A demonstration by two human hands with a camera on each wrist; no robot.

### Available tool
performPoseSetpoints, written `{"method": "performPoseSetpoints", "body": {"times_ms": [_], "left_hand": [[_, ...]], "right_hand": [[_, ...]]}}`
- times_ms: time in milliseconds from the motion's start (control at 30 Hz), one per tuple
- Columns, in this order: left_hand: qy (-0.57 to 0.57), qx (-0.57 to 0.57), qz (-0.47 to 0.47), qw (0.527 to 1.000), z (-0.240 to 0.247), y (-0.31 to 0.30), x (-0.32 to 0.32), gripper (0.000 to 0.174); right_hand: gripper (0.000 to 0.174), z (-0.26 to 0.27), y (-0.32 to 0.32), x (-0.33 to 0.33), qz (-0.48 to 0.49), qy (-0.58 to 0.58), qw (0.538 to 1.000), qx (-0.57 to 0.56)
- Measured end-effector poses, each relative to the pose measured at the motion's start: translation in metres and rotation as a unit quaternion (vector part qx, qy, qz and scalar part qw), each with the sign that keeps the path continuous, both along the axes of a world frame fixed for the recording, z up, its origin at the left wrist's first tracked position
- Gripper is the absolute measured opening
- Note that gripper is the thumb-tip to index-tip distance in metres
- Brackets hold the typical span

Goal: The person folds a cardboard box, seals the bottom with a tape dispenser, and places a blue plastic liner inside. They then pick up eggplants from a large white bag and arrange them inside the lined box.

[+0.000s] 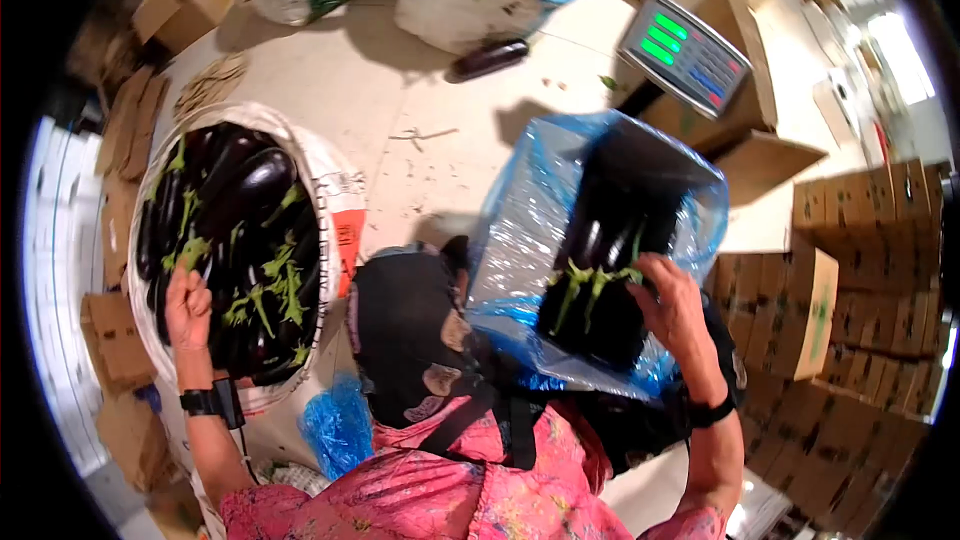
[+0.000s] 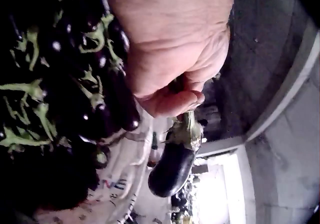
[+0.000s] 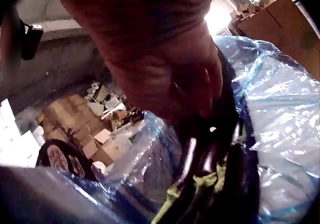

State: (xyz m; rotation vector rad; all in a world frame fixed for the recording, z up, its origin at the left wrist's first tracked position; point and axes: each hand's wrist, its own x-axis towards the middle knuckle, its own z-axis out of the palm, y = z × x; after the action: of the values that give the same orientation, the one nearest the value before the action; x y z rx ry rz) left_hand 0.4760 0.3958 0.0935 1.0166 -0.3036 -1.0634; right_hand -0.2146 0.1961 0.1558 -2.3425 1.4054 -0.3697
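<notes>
Right up close, left hand [image 2: 170,49], fingers curled and pinching the green stem of one eggplant [image 2: 172,166]. Hanging down from that pinch, dark and shiny, just past the edge of the big white sack [image 1: 335,200]. Lots more of them inside the sack, green stems pointing every way.

On the other side, right hand [image 1: 672,305], laid on top of the packed eggplants [image 1: 600,285]. Fingers bent down among them. Hard to tell whether gripping one or only pressing them into place. Packed side by side in a neat row, stems toward the person, all inside a crinkly blue bag [image 1: 520,230].

Farther out, a scale [image 1: 685,50] with green numbers, piles of cardboard boxes [image 1: 860,240], and a pale floor [image 1: 440,130].

Looks like the picking-up part of packing: one taken out of the sack, not yet in with the rest. Next move, most likely: carry it across to the blue bag, turn it stem-first toward the other stems, and slide it into a gap. Needs a firm pinch on that thin stem, and a gentle push to spare the thin plastic.
</notes>
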Motion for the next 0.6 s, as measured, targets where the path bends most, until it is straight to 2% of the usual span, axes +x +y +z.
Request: {"method": "performPoseSetpoints", "body": {"times_ms": [67,100,200,300,333,400,467,500,533,600], "left_hand": [[-0.048,0.017,-0.035,0.998,0.038,-0.036,-0.027,0.04],[-0.087,0.005,-0.078,0.993,0.052,-0.055,-0.039,0.037],[-0.159,0.0,-0.159,0.974,0.099,-0.116,-0.093,0.032],[-0.275,-0.02,-0.338,0.9,0.137,-0.187,-0.167,0.029],[-0.299,-0.016,-0.388,0.871,0.149,-0.208,-0.199,0.029],[-0.336,-0.026,-0.495,0.801,0.165,-0.244,-0.262,0.029],[-0.377,-0.07,-0.581,0.718,0.182,-0.273,-0.324,0.027],[-0.399,-0.083,-0.587,0.699,0.18,-0.288,-0.347,0.027],[-0.421,-0.095,-0.593,0.679,0.172,-0.298,-0.367,0.03],[-0.477,-0.131,-0.474,0.729,0.146,-0.303,-0.405,0.042]], "right_hand": [[0.023,0.012,-0.008,0.003,-0.038,-0.085,0.993,0.072],[0.025,0.021,-0.01,0.007,-0.07,-0.136,0.978,0.144],[0.04,0.04,-0.019,0.014,-0.059,-0.226,0.946,0.225],[0.053,0.066,-0.022,0.027,-0.023,-0.291,0.901,0.322],[0.066,0.067,-0.021,0.032,0.018,-0.358,0.858,0.369],[0.075,0.064,-0.017,0.042,0.077,-0.453,0.76,0.46],[0.082,0.077,-0.016,0.041,0.087,-0.385,0.761,0.515],[0.084,0.081,-0.009,0.042,0.056,-0.401,0.753,0.519],[0.097,0.078,-0.004,0.039,0.009,-0.41,0.726,0.551],[0.092,0.059,0.009,0.029,-0.046,-0.437,0.736,0.515]]}}
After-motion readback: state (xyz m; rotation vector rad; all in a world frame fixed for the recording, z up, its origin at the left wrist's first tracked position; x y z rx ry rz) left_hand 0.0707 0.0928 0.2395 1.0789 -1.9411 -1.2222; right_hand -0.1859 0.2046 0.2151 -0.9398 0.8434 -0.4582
